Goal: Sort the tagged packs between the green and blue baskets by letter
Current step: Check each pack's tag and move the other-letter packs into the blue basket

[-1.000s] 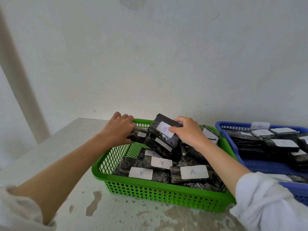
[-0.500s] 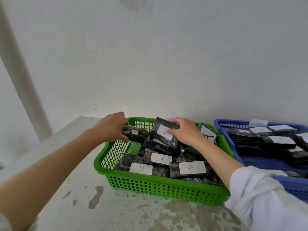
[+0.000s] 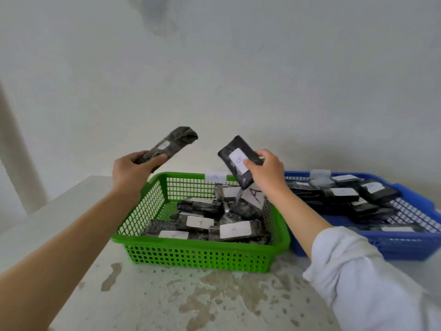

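A green basket [image 3: 195, 255] in the middle holds several dark packs with white tags, some marked A. To its right stands a blue basket [image 3: 401, 247] with several more tagged packs. My left hand [image 3: 130, 172] grips the end of a mottled grey-green pack [image 3: 174, 144], held in the air above the green basket's back left corner. Its tag is too blurred to read. My right hand [image 3: 267, 172] grips a black pack [image 3: 238, 161] with a white tag, lifted above the back of the green basket.
Both baskets stand on a pale, stained table [image 3: 181, 297] against a white wall. The table's left edge runs back toward a pale post [image 3: 19, 144] at the left. A white paper label [image 3: 216, 176] sticks up at the green basket's back rim.
Both hands have risen out of the green basket, each lifting its pack clear of the pile. The left pack went up and left, the right pack straight up.
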Motion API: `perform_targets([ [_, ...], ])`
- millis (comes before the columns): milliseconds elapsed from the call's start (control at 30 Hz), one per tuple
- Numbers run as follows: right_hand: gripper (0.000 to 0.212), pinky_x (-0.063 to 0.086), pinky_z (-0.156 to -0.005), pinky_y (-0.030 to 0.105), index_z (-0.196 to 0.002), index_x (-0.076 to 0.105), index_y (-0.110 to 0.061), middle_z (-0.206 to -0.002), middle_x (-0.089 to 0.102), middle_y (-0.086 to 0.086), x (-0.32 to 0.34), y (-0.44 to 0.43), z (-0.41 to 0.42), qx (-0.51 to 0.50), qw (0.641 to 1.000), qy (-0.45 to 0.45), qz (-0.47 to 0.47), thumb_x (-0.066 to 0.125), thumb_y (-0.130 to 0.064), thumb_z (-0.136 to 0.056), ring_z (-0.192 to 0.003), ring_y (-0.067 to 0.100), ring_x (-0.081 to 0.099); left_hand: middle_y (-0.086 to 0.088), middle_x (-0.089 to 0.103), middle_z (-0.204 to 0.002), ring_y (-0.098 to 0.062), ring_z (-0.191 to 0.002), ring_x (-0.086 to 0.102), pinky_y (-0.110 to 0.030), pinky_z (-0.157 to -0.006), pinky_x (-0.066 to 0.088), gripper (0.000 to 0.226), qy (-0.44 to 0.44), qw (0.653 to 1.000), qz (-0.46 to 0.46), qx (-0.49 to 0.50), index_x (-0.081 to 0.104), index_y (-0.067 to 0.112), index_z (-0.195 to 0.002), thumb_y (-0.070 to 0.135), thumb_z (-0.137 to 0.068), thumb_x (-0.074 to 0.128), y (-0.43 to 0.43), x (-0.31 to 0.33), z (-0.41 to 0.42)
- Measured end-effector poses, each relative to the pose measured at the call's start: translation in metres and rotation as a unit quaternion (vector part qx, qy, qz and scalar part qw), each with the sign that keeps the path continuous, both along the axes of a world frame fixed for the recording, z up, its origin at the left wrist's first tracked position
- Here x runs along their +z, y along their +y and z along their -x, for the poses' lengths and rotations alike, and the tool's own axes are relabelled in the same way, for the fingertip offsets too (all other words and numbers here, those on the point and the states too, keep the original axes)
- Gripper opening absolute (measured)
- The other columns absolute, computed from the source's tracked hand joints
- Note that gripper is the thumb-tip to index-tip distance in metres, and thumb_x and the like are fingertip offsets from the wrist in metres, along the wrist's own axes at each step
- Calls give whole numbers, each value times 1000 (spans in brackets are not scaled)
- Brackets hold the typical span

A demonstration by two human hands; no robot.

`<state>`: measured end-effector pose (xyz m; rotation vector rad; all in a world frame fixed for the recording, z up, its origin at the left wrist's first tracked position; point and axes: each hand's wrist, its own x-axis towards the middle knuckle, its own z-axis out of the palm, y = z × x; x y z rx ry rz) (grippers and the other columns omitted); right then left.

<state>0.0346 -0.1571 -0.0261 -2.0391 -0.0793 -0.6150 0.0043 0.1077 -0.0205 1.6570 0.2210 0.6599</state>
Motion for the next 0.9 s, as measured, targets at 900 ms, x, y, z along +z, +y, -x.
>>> perform_targets([
  [900,25,41,-47,24,-112,60,-14,-101,66,4,-40,-284,35,-171,967,52,-184,62,-23,-88,-72,16,58,-3,66,-105,-18,-91,59,-31,-79,48,45,181,729,-505,-424,66,17,-112,44,-76,69,-312,-39,-31],
])
